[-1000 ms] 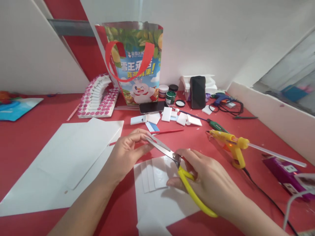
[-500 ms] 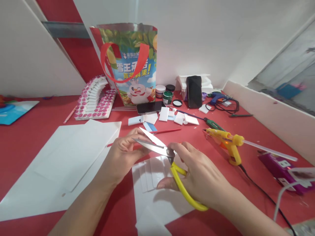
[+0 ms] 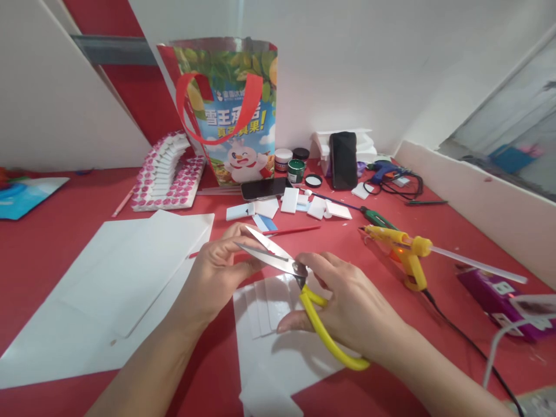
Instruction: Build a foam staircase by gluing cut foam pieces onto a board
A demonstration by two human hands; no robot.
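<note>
Yellow-handled scissors [image 3: 324,336] are in my right hand [image 3: 351,301], their blades apart and pointing up and to the left. My left hand [image 3: 221,272] is pinched closed at the blade tips; what it holds, if anything, is too small or hidden to name. Below both hands, a white sheet [image 3: 299,359] carries several thin white pieces [image 3: 278,304]. To the left lie large white boards [image 3: 117,278] on the red table [image 3: 204,370].
A yellow glue gun [image 3: 410,255] and a purple box [image 3: 499,301] sit at the right. Behind are a printed bag [image 3: 243,139], paint jars [image 3: 296,171], phones [image 3: 344,161], small white cut pieces [image 3: 289,200] and a pink-and-white model [image 3: 169,174].
The scissor blades have come very slightly closer together. Both hands stay in nearly the same place.
</note>
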